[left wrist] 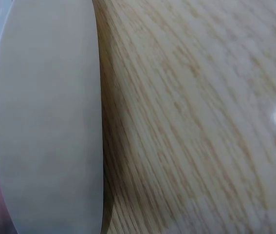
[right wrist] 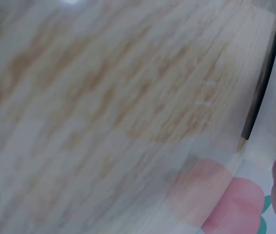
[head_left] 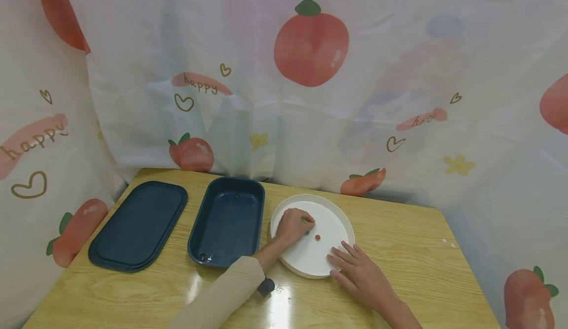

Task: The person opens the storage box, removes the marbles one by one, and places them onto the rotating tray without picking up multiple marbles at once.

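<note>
A round white tray (head_left: 328, 257) with a raised rim stands on the table, and my left hand (head_left: 293, 228) reaches inside it from the left. Thumb and fingers meet in a pinch, with a bit of green at the fingertips that looks like a small green bead; the fingers mostly hide it. Just below them lies a small blue bead (head_left: 307, 233), partly covered by the hand. A reddish-orange bead (head_left: 317, 237) sits on the tray floor to the right. My right hand (head_left: 361, 274) rests at the tray's lower right rim, fingers spread and fairly straight.
Left of the tray stands a deep dark blue rectangular container (head_left: 226, 225). Farther left, a matching dark blue lid (head_left: 139, 225) lies flat. The wooden table (head_left: 399, 230) backs onto a fruit-print curtain (head_left: 248, 38). Two small white bits (head_left: 448, 242) lie near the right edge.
</note>
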Demonstrator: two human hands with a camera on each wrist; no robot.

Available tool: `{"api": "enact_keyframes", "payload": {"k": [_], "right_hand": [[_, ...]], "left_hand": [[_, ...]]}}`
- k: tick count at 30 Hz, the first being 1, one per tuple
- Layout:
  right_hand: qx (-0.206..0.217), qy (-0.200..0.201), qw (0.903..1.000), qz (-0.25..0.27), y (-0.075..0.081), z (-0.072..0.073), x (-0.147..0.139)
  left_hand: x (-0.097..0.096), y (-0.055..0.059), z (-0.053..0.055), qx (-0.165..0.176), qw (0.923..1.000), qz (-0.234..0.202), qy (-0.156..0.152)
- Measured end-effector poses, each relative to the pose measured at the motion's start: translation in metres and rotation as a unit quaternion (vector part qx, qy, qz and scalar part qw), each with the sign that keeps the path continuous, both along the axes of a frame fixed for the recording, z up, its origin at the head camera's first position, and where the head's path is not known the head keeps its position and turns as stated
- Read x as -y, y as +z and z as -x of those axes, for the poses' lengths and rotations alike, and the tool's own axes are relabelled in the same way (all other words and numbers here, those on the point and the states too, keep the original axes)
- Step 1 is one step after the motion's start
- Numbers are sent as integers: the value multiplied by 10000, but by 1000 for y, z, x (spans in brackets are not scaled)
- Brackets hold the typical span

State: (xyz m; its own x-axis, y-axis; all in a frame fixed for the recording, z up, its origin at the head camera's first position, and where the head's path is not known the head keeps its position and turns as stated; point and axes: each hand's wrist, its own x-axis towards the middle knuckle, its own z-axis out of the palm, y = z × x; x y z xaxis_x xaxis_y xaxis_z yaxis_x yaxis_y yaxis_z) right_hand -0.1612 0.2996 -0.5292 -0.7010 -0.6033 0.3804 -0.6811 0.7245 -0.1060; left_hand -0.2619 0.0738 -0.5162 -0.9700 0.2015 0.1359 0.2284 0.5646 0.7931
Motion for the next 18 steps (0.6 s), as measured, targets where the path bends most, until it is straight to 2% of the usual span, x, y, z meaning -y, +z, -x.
{"api": "enact_keyframes", "payload": {"k": [10, 18], "right_hand": [[-8, 34, 10000, 50, -1, 1, 0], [-27, 5, 10000, -8, 0, 1, 0]], "left_hand": [[-1, -3, 1, -86, 9997, 182, 112], [-2, -1, 2, -114, 9998, 171, 69]]}}
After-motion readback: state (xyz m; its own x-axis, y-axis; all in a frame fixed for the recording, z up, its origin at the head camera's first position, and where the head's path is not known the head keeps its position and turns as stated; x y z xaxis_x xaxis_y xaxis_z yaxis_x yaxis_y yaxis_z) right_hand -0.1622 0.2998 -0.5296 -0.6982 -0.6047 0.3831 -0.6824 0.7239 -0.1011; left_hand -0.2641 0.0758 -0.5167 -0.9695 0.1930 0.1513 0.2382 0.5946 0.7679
